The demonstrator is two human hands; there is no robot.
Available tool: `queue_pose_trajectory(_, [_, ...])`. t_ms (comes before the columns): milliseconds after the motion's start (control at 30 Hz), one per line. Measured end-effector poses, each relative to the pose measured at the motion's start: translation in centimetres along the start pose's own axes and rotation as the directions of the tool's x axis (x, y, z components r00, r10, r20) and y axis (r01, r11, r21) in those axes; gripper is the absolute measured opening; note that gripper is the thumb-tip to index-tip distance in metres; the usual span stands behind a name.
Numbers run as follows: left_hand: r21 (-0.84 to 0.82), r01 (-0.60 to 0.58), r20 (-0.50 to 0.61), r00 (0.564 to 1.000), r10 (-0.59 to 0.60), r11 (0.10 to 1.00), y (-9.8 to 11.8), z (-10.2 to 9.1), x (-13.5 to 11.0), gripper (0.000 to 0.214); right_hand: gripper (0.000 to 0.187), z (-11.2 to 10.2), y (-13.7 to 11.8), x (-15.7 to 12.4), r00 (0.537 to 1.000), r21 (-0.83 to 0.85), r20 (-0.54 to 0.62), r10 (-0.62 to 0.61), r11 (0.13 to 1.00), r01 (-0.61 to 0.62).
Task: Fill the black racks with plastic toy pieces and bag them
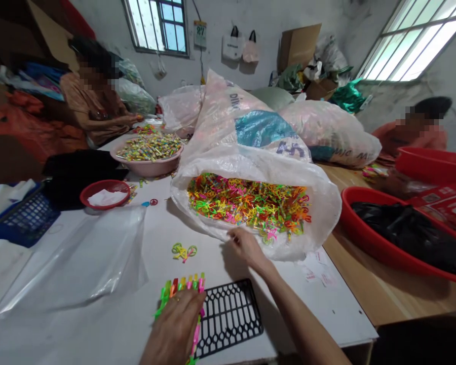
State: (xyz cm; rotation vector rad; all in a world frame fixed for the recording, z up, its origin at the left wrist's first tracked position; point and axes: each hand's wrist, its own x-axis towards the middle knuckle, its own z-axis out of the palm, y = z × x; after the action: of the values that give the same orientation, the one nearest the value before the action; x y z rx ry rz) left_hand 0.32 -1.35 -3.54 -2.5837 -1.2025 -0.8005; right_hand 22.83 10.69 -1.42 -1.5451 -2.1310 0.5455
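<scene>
My left hand (177, 324) lies flat, fingers stretched, over a row of bright plastic pieces (182, 284) set along the left edge of a black plastic grid (230, 317). My right hand (246, 247) reaches forward to the lower lip of a big clear sack (319, 203), its fingers curled at the edge; what they hold, if anything, is hidden. The sack lies on its side, full of small multicoloured plastic pieces (251, 203). A few loose pieces (183, 251) lie on the white tabletop (137, 314) between the hands.
An empty clear bag (83, 258) lies at left, beside a blue basket (26, 215) and a small red bowl (104, 194). A pink basin (148, 165) of coloured pieces stands before a seated person (95, 96). Red tubs (368, 238) sit at right near another person (418, 126).
</scene>
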Motion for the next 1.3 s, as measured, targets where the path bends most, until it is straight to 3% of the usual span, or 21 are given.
queue_pose_trajectory(100, [0.047,-0.066,0.013,0.998,0.065,0.997,-0.5,0.3,-0.3,0.031,0.029,-1.4,0.8,5.7,0.986,-0.293,-0.142,0.086,0.948,-0.125])
queue_pose_trajectory(233, [0.051,-0.093,0.002,0.996,0.093,0.994,-0.7,0.3,-0.6,0.032,0.027,-0.7,0.8,10.0,0.983,-0.441,-0.113,0.144,0.879,-0.179])
queue_pose_trajectory(333, [0.041,-0.041,-0.005,0.999,0.042,0.998,-1.1,-0.2,-0.6,0.033,0.024,-0.5,1.0,9.3,0.987,-0.44,-0.118,0.104,0.886,-0.146])
queue_pose_trajectory(433, [0.045,0.008,-0.026,1.0,-0.007,0.999,-1.9,-0.9,0.2,0.028,0.024,-1.0,1.5,6.1,0.992,-0.419,-0.122,0.041,0.904,-0.089])
queue_pose_trajectory(567, [0.041,0.153,0.033,0.987,-0.155,0.987,-2.7,-1.5,1.4,0.023,0.024,-1.1,2.1,1.5,0.99,-0.304,-0.059,0.126,0.943,-0.138])
queue_pose_trajectory(633, [0.039,0.176,0.048,0.983,-0.177,0.984,-2.7,-1.5,1.7,0.023,0.024,-0.6,2.3,0.5,0.984,-0.284,-0.065,0.166,0.942,-0.177])
queue_pose_trajectory(767, [0.032,0.163,0.044,0.985,-0.164,0.986,-2.2,-1.5,1.3,0.023,0.032,0.2,1.9,2.9,0.97,-0.295,-0.182,0.164,0.932,-0.212])
queue_pose_trajectory(900, [0.024,0.18,0.031,0.983,-0.18,0.983,-1.8,-1.5,0.8,0.023,0.026,-0.4,0.9,7.1,0.98,-0.353,-0.158,0.122,0.92,-0.172])
queue_pose_trajectory(967, [0.018,0.187,0.021,0.982,-0.187,0.982,-1.8,-1.4,0.8,0.022,0.02,-1.3,1.0,7.7,0.973,-0.347,-0.188,0.131,0.918,-0.19])
queue_pose_trajectory(1033, [-0.001,0.185,0.018,0.983,-0.185,0.983,-1.9,-1.3,0.9,0.022,0.02,-2.1,2.0,6.7,0.954,-0.311,-0.257,0.151,0.922,-0.23])
queue_pose_trajectory(1100, [-0.025,0.185,0.032,0.982,-0.184,0.982,-2.0,-1.3,1.2,0.022,0.022,-2.7,3.5,4.3,0.949,-0.239,-0.224,0.22,0.932,-0.272])
queue_pose_trajectory(1167, [-0.044,0.189,0.05,0.981,-0.187,0.981,-2.2,-1.3,1.6,0.023,0.025,-2.7,5.0,1.1,0.953,-0.095,-0.042,0.301,0.948,-0.303])
queue_pose_trajectory(1233, [-0.053,0.188,0.067,0.981,-0.184,0.981,-2.3,-1.2,2.1,0.023,0.03,-2.3,6.1,-2.2,0.926,0.07,0.151,0.345,0.931,-0.359])
queue_pose_trajectory(1300, [-0.059,0.186,0.079,0.98,-0.181,0.981,-2.3,-1.2,2.5,0.023,0.034,-2.0,6.3,-5.0,0.895,0.127,0.23,0.381,0.9,-0.416])
